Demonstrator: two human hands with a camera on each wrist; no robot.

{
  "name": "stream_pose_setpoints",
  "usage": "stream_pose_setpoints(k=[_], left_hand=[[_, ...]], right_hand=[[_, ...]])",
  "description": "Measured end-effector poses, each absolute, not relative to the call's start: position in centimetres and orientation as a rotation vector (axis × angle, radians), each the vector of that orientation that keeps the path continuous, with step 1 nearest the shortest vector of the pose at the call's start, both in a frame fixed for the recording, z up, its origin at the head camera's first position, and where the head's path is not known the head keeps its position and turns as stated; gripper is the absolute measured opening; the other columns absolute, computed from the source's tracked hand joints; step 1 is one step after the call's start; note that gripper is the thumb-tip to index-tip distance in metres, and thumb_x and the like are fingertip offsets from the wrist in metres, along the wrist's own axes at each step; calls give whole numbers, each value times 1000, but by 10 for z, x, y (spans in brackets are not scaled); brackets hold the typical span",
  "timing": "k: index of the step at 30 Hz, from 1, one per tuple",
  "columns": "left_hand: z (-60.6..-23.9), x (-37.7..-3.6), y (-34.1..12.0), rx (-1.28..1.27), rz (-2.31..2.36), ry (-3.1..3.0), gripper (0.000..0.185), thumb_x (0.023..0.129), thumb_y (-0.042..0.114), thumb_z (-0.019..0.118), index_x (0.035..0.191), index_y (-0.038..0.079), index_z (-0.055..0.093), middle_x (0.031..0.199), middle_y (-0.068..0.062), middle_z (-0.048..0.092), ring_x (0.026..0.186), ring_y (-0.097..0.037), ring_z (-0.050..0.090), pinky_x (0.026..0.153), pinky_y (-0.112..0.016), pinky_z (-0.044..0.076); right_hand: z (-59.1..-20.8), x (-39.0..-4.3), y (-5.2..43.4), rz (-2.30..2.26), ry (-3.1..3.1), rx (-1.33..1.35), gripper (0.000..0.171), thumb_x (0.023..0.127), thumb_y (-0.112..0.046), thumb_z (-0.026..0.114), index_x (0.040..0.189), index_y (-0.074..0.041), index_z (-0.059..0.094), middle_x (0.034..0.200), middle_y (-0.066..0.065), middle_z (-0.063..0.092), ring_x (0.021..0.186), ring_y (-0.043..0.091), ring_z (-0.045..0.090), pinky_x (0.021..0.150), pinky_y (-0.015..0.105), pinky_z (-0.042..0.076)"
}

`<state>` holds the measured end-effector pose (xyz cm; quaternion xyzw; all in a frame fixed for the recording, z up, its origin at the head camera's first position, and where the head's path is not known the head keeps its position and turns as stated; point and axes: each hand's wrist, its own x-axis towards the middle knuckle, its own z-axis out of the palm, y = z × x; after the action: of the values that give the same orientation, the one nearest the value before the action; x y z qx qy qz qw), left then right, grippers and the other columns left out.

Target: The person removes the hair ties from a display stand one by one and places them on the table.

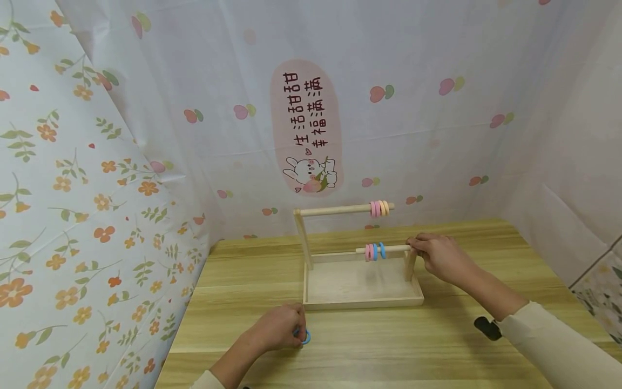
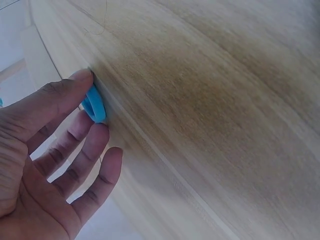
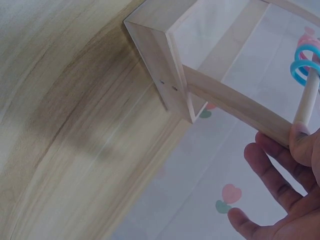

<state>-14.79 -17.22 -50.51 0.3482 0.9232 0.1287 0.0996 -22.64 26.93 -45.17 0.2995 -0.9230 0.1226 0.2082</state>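
Note:
A wooden rack with a tray base stands on the table. Its upper rod carries pink and yellow rings. The lower rod carries pink and blue rings, also seen in the right wrist view as rings. My right hand holds the lower rod's right end at the post; the thumb rests there and the other fingers are spread below. My left hand pinches a blue ring on the table in front of the tray. The left wrist view shows that blue ring between thumb and fingertips.
The wooden table is enclosed by patterned cloth walls: a floral one on the left and a white one with a pink rabbit sign behind. A small black object lies under my right forearm.

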Motion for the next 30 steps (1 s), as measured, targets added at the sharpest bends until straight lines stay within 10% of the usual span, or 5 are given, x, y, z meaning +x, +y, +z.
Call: stream_pose_setpoints(k=[30], left_hand=[[-492, -155, -174, 1008, 622, 2702, 14, 99, 30, 85, 91, 19, 81, 97, 3, 72, 69, 8, 50, 65, -15, 50]], right_hand=[[-452, -228, 269, 350, -2564, 833, 21, 93, 5, 80, 114, 2, 84, 92, 9, 79, 71, 19, 72, 58, 36, 55]])
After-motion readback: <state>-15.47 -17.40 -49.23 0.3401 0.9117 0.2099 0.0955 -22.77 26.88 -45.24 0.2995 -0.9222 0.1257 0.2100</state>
